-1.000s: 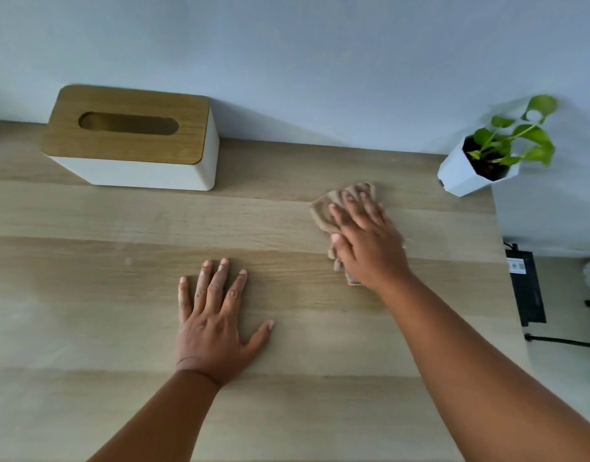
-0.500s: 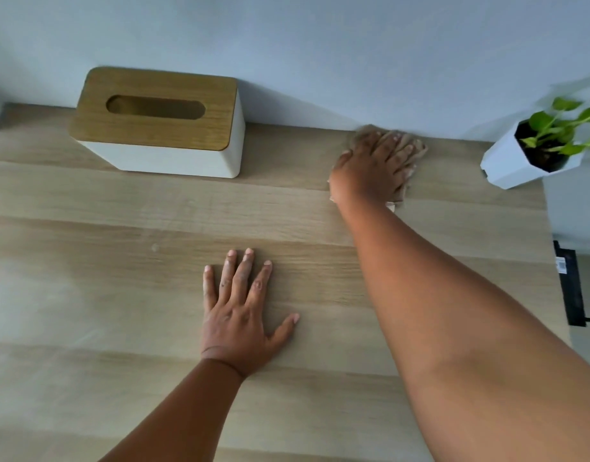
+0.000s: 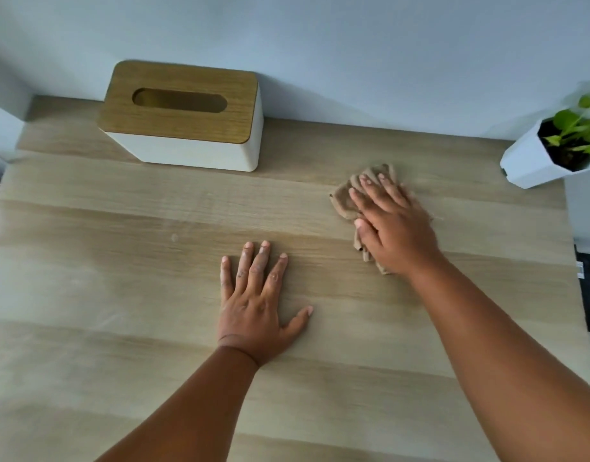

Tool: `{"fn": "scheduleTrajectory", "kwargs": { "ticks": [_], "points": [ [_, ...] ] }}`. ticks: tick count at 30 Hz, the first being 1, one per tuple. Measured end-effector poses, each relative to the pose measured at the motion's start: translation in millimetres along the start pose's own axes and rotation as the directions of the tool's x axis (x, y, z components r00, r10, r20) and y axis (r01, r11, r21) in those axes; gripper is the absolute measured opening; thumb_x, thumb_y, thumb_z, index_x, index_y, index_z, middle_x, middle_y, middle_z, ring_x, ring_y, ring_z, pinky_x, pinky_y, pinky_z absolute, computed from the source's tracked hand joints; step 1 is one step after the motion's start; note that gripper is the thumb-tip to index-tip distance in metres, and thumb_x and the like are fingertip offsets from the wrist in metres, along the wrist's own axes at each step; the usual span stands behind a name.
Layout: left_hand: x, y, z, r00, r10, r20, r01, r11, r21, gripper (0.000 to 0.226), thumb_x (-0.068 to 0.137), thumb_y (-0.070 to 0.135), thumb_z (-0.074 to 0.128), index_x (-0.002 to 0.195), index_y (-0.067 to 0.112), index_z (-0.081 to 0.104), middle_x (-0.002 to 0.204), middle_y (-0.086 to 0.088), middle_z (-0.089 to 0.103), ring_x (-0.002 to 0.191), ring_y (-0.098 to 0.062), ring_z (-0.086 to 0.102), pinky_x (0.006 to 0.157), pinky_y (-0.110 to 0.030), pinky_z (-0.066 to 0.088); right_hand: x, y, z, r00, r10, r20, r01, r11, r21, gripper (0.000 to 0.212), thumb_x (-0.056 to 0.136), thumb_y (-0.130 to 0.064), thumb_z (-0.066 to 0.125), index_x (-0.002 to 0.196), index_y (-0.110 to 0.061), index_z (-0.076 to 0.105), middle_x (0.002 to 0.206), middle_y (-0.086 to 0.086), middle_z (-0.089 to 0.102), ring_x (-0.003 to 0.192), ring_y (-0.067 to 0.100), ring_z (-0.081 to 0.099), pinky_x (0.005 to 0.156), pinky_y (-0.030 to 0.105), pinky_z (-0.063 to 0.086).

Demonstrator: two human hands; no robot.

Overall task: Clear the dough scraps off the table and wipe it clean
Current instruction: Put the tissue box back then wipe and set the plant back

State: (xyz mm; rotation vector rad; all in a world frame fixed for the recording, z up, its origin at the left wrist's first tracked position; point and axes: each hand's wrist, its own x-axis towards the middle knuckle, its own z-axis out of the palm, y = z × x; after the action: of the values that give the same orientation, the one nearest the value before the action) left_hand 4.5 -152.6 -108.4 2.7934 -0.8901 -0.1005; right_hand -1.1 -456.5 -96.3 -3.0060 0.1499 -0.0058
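Here the brown cloth (image 3: pixel 345 198) is pressed flat under the right hand (image 3: pixel 392 225) toward the bench's (image 3: pixel 120 328) far right corner, for wiping. The left hand (image 3: pixel 257 305) is spread flat mid-bench, holding nothing, seemingly for support. A pale speck (image 3: pixel 174 237) remains left of it.

1. The left hand (image 3: pixel 257 308) lies flat, palm down, on the desk (image 3: pixel 120 295), fingers straight and slightly spread, thumb out to the right.
2. The left forearm runs up from the lower edge.
3. The right hand (image 3: pixel 392 228) presses flat on a cloth (image 3: pixel 345 198), fingers straight and pointing up-left.
4. The right arm reaches in from the lower right.
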Motion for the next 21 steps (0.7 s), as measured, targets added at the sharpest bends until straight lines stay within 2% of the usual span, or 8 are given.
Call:
{"fn": "scheduleTrajectory", "kwargs": {
  "ticks": [1, 3, 6, 8, 11, 15, 18, 21],
  "points": [
    [0, 0, 0, 1.0, 0.002, -0.003, -0.002, 1.0, -0.003, 0.095, 0.083, 0.08, 0.051, 0.156, 0.021, 0.042, 0.169, -0.01, 0.025, 0.16, -0.029, 0.006, 0.124, -0.064, 0.011, 4, 15, -3, 0.991, 0.133, -0.012, -0.132, 0.991, 0.01, 0.058, 0.101, -0.042, 0.041, 0.156, -0.022, 0.047, 0.168, 0.005, 0.035, 0.158, 0.031, 0.026, 0.124, 0.056, 0.025],
    [0, 0, -1, 1.0, -0.001, 0.001, 0.001, 1.0, -0.008, 0.095, 0.083, 0.08, 0.051, 0.156, 0.021, 0.041, 0.169, -0.01, 0.025, 0.16, -0.03, 0.006, 0.125, -0.065, 0.011, 24, 23, -4, 0.921, 0.39, -0.007, -0.39, 0.92, 0.028, 0.06, 0.101, -0.042, 0.037, 0.158, -0.022, 0.043, 0.17, 0.006, 0.03, 0.159, 0.033, 0.021, 0.126, 0.056, 0.019],
    [0, 1, -2, 1.0, -0.004, 0.008, 0.004, 1.0, -0.007, 0.095, 0.084, 0.079, 0.051, 0.157, 0.02, 0.041, 0.169, -0.011, 0.026, 0.16, -0.03, 0.006, 0.124, -0.065, 0.011, 60, -7, -3, 0.802, 0.597, 0.014, -0.597, 0.801, 0.05, 0.06, 0.103, -0.044, 0.037, 0.16, -0.027, 0.036, 0.173, 0.006, 0.019, 0.16, 0.038, 0.01, 0.126, 0.062, 0.012],
    [-1, 0, -2, 1.0, -0.004, 0.001, 0.004, 1.0, -0.012, 0.094, 0.083, 0.079, 0.052, 0.156, 0.02, 0.042, 0.169, -0.011, 0.027, 0.16, -0.03, 0.006, 0.124, -0.065, 0.011, 66, -32, -3, 0.84, 0.54, 0.044, -0.542, 0.839, 0.054, 0.059, 0.104, -0.048, 0.033, 0.161, -0.029, 0.034, 0.174, 0.007, 0.017, 0.16, 0.04, 0.006, 0.125, 0.063, 0.011],
    [0, 0, -2, 1.0, -0.006, 0.005, 0.006, 1.0, -0.007, 0.095, 0.083, 0.079, 0.052, 0.156, 0.02, 0.042, 0.169, -0.01, 0.027, 0.16, -0.029, 0.006, 0.124, -0.064, 0.012, 36, -51, -2, 0.953, 0.287, 0.097, -0.291, 0.956, 0.025, 0.065, 0.104, -0.053, 0.022, 0.162, -0.027, 0.032, 0.174, 0.006, 0.018, 0.161, 0.036, 0.008, 0.128, 0.058, 0.012],
    [0, -1, -3, 1.0, -0.003, 0.018, 0.003, 1.0, -0.001, 0.095, 0.083, 0.08, 0.051, 0.156, 0.02, 0.042, 0.169, -0.01, 0.027, 0.16, -0.029, 0.006, 0.124, -0.065, 0.013, -26, -24, -8, 0.985, 0.136, 0.102, -0.138, 0.99, 0.009, 0.067, 0.102, -0.053, 0.03, 0.16, -0.02, 0.04, 0.17, 0.008, 0.03, 0.158, 0.035, 0.023, 0.125, 0.056, 0.024],
    [-1, 0, -3, 1.0, -0.005, 0.024, 0.005, 1.0, -0.01, 0.096, 0.082, 0.08, 0.052, 0.156, 0.02, 0.042, 0.169, -0.009, 0.025, 0.16, -0.029, 0.006, 0.124, -0.065, 0.013, -37, 8, -12, 0.984, 0.149, 0.097, -0.148, 0.989, -0.013, 0.066, 0.103, -0.054, 0.032, 0.16, -0.021, 0.04, 0.17, 0.007, 0.03, 0.158, 0.033, 0.023, 0.126, 0.056, 0.024],
    [-2, -2, -1, 1.0, -0.002, 0.022, 0.002, 1.0, -0.007, 0.096, 0.083, 0.08, 0.051, 0.156, 0.02, 0.042, 0.17, -0.009, 0.024, 0.16, -0.029, 0.006, 0.124, -0.065, 0.013, -5, 33, -14, 0.945, 0.316, 0.08, -0.317, 0.948, 0.004, 0.062, 0.106, -0.051, 0.035, 0.162, -0.023, 0.035, 0.173, 0.005, 0.022, 0.161, 0.03, 0.014, 0.128, 0.053, 0.016]
  ]
}}
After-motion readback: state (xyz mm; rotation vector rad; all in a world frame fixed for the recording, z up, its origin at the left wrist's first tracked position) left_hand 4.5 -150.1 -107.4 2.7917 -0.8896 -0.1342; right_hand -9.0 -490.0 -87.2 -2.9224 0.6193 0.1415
